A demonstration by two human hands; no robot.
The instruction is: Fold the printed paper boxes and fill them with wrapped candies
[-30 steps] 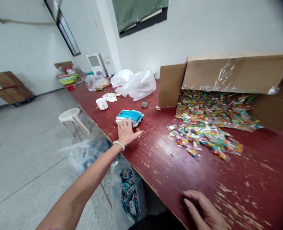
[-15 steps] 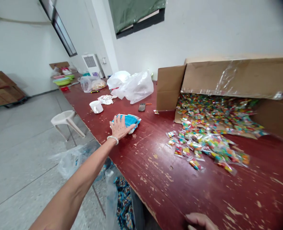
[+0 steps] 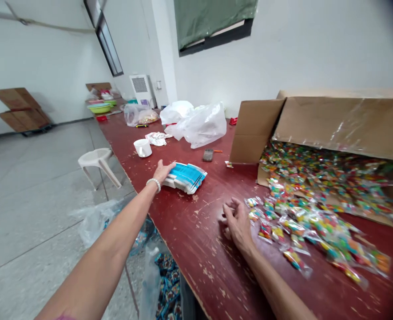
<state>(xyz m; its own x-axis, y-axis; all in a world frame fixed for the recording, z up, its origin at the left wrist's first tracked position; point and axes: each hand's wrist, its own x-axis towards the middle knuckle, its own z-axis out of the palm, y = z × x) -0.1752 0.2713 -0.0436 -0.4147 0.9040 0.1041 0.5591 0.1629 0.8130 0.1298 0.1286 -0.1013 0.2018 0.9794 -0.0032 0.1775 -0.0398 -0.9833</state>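
My left hand, with a bead bracelet at the wrist, grips the near left edge of a stack of blue and white packets on the worn red table. My right hand rests flat on the table with its fingers spread, holding nothing, just left of a heap of small colourful candy packets. The heap spills out of a big cardboard box lying on its side at the right.
On the far table stand a white cup, crumpled white plastic bags, a dark phone and green bowls. A white plastic stool stands on the floor at left. Plastic bags of packets hang below the table edge.
My left hand moved from lying on top of the blue stack to gripping its left edge. My right hand came up from the near table edge to beside the candy heap.
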